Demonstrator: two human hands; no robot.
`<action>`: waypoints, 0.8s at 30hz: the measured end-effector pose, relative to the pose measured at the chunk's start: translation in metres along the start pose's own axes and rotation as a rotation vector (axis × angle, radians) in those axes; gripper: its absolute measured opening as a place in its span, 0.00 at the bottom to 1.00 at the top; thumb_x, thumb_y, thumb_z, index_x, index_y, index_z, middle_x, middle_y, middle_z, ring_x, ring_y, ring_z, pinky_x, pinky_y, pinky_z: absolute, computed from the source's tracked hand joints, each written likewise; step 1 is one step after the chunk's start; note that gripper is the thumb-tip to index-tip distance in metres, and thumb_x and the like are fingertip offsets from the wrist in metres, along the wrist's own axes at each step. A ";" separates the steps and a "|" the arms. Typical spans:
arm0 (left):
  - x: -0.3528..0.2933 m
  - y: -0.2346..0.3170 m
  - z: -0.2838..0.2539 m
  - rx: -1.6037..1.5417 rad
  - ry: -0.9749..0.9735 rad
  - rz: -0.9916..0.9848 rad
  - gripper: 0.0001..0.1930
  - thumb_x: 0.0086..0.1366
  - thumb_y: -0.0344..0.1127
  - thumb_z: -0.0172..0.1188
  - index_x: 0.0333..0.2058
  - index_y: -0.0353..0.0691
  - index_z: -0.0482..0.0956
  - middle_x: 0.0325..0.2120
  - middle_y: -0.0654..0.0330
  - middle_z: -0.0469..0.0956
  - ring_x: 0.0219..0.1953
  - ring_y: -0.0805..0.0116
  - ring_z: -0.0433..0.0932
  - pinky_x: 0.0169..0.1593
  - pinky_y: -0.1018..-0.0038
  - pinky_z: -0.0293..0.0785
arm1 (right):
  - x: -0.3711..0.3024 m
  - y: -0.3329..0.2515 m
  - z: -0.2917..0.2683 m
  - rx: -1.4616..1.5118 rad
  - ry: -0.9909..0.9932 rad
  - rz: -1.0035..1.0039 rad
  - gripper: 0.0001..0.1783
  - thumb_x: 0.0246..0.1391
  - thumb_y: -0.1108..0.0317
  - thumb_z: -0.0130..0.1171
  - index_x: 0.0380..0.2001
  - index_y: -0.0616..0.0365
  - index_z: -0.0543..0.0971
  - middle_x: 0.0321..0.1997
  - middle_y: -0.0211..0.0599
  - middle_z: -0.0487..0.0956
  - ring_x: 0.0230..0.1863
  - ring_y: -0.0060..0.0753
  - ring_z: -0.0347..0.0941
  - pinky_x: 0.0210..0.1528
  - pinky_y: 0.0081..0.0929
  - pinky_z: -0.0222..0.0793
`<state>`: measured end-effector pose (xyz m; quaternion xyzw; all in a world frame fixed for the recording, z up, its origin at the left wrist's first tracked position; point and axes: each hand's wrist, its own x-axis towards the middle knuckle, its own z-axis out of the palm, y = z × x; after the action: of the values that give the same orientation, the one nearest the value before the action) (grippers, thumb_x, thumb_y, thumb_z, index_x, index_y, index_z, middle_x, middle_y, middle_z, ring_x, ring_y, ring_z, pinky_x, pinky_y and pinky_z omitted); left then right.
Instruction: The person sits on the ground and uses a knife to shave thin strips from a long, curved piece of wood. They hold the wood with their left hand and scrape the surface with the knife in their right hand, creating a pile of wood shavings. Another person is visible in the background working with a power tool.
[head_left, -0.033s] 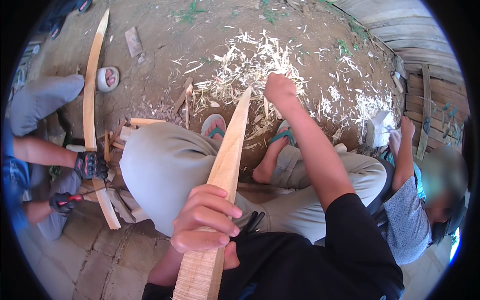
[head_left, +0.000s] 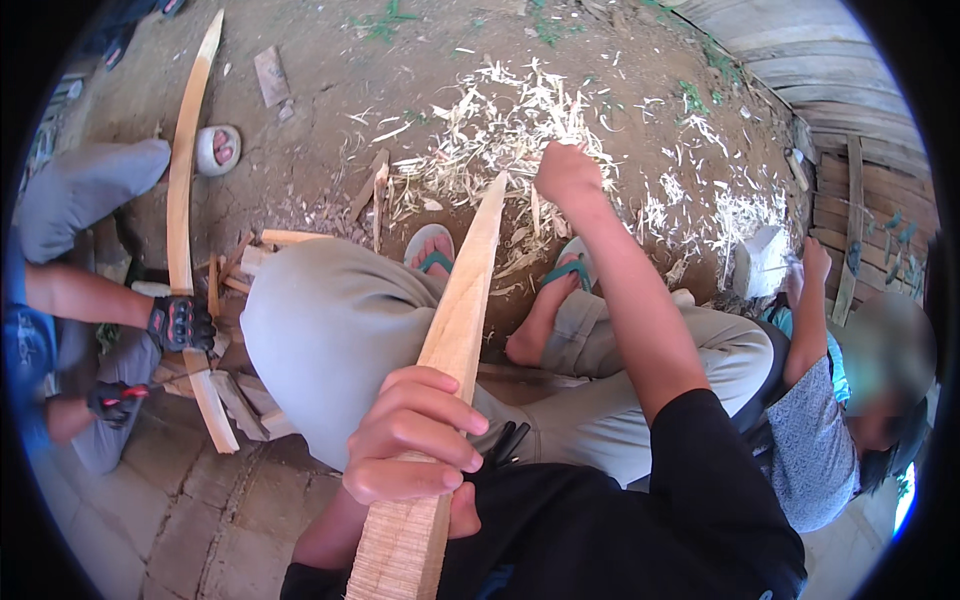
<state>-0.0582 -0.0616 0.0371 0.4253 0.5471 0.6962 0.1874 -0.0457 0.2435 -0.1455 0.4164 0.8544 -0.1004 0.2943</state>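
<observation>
My left hand (head_left: 415, 440) is closed around the thick lower end of a long, pale, tapered wooden stave (head_left: 465, 300). The stave slants up and away over my bent knee, and its pointed tip ends near the wood shavings (head_left: 500, 110). My right hand (head_left: 565, 175) is stretched far forward beside that tip, low over the shavings. Its fingers are curled and seen from behind, so anything in them is hidden. My feet in teal sandals (head_left: 570, 268) rest on the dirt below.
At the left, a person in black gloves (head_left: 180, 322) holds a long curved wooden stave (head_left: 182, 180) and a red-handled tool (head_left: 130, 395). At the right, another person's hand (head_left: 815, 262) is by a pale wooden block (head_left: 760, 262). Plank boards (head_left: 860, 130) lie far right.
</observation>
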 end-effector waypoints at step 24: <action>-0.004 -0.004 -0.006 -0.081 0.025 -0.002 0.17 0.56 0.37 0.73 0.39 0.50 0.72 0.32 0.65 0.80 0.37 0.59 0.81 0.45 0.55 0.76 | 0.009 -0.025 0.013 -0.135 -0.004 -0.036 0.19 0.58 0.67 0.50 0.51 0.60 0.78 0.55 0.51 0.79 0.57 0.47 0.78 0.54 0.43 0.76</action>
<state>-0.0617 -0.0668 0.0320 0.4079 0.5214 0.7228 0.1982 -0.0638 0.2281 -0.1625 0.3801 0.8658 -0.0486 0.3218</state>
